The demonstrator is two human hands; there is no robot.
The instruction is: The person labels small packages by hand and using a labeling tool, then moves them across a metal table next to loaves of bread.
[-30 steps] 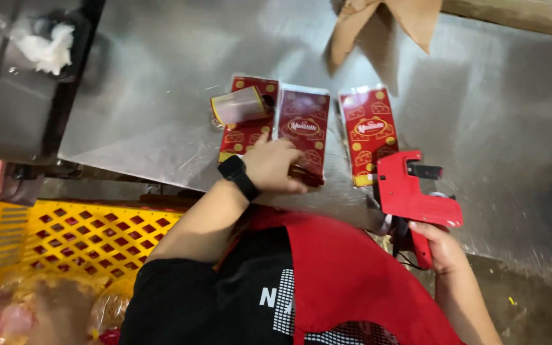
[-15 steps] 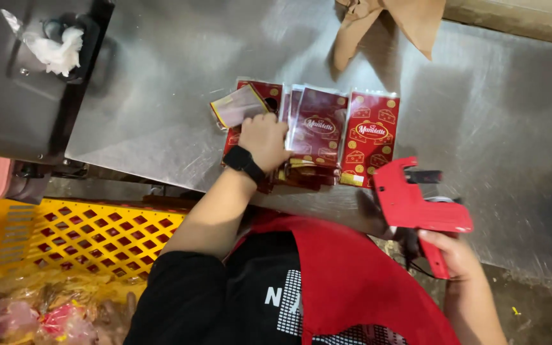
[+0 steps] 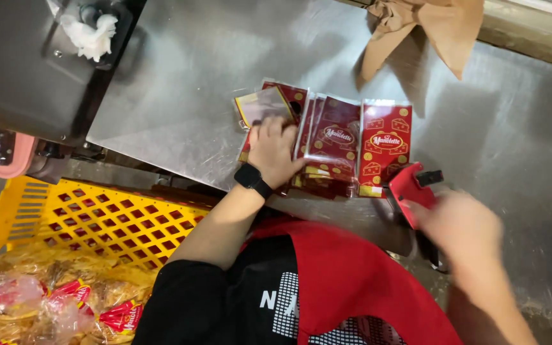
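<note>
Steel counter (image 3: 180, 96): red packets (image 3: 337, 144) under left hand (image 3: 275, 152); right hand (image 3: 464, 230) beside.

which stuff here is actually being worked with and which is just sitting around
In use:
- red packets, fanned on the steel table, left hand pressing on them
- red label gun, gripped by the right hand

Lying about:
- crumpled brown paper
- white wad on the dark tray
- yellow crate with bagged goods
</note>
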